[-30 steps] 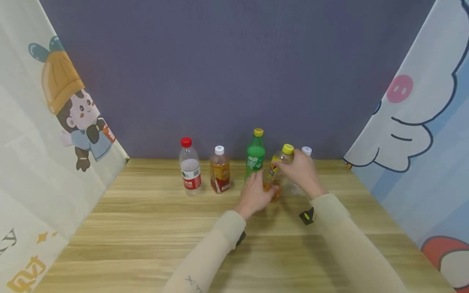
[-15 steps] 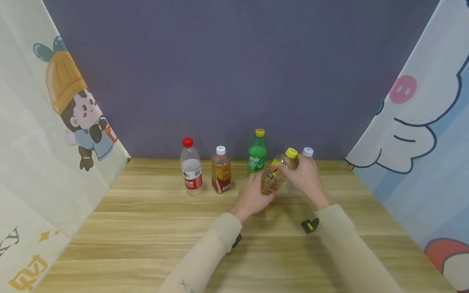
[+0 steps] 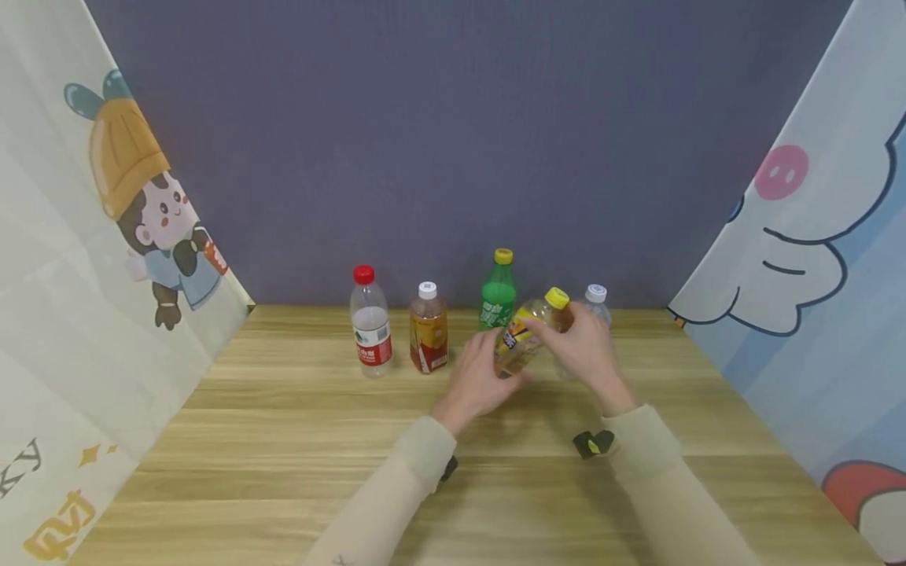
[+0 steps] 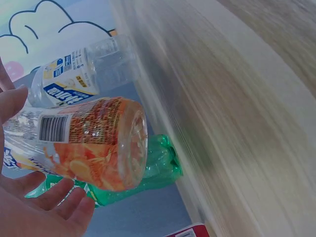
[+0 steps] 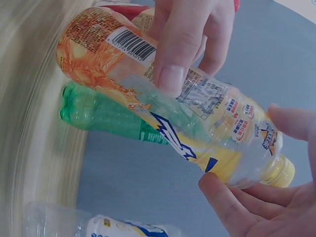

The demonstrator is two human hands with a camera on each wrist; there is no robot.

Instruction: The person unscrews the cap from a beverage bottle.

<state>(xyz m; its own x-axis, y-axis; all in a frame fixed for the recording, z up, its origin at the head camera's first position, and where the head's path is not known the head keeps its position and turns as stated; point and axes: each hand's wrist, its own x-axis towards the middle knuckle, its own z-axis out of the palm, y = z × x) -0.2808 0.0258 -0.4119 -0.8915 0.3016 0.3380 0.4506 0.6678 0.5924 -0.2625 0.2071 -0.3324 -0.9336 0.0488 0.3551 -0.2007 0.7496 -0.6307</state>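
Observation:
A clear plastic drink bottle [image 3: 520,343] with a yellow cap and an orange and yellow label is tilted above the table, its cap end leaning right. My left hand [image 3: 476,379] holds it around the lower body; in the right wrist view the left thumb [image 5: 173,74] lies against the label. Near the cap, my right hand [image 3: 586,346] grips the upper part between thumb and fingers. Just behind stands a green bottle [image 3: 499,303] with a yellow cap. A clear bottle [image 4: 66,74] with a white cap is partly hidden behind the right hand in the head view.
To the left, a red-capped bottle [image 3: 371,330] and a white-capped bottle of brown drink [image 3: 429,338] stand upright on the wooden table [image 3: 283,440]. A dark panel [image 3: 453,141] rises at the back, and printed curtains [image 3: 49,236] hang at both sides.
The yellow-capped bottle has tilted further, its base swinging left and up with the left hand. Both hands stay on it, and the other bottles stand as before.

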